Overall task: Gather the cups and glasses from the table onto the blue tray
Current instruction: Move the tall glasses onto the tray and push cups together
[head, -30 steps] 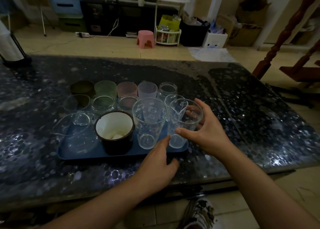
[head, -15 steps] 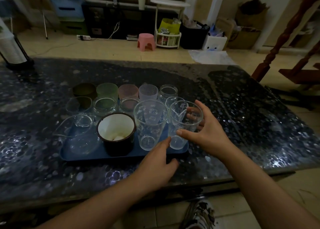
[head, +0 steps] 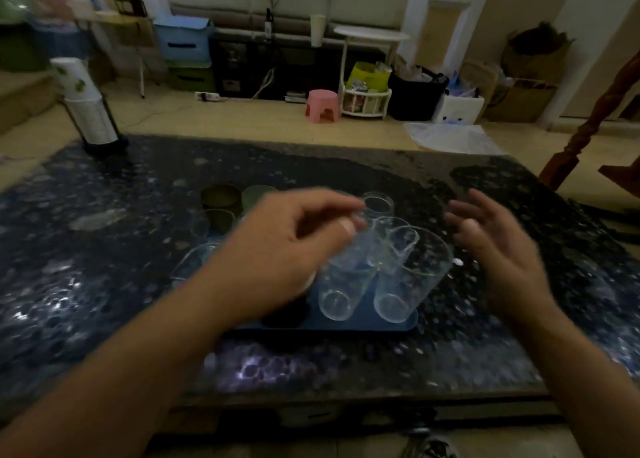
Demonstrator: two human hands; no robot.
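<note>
Two hands hover over the glassware: the left hand (head: 277, 260) has its fingers curled loosely above the tall clear tumbler (head: 341, 281), whether touching its rim is lost in blur, and the right hand (head: 498, 246) hangs spread and empty just right of the spouted measuring glass (head: 405, 277). Both glasses stand on the blue tray's (head: 398, 325) near right corner, side by side. Behind them a small clear glass (head: 378, 206), a dark green cup (head: 221, 197) and a paler green cup (head: 256, 196) crowd the tray's far side, and the left forearm hides much of the middle. No writing readable on anything. The tray sits near the dark pebbled table's (head: 104, 284) front edge, with bare surface left and right. A paper-cup dispenser (head: 88, 107) stands at the far left corner, a pink stool (head: 322, 105) on the floor beyond
</note>
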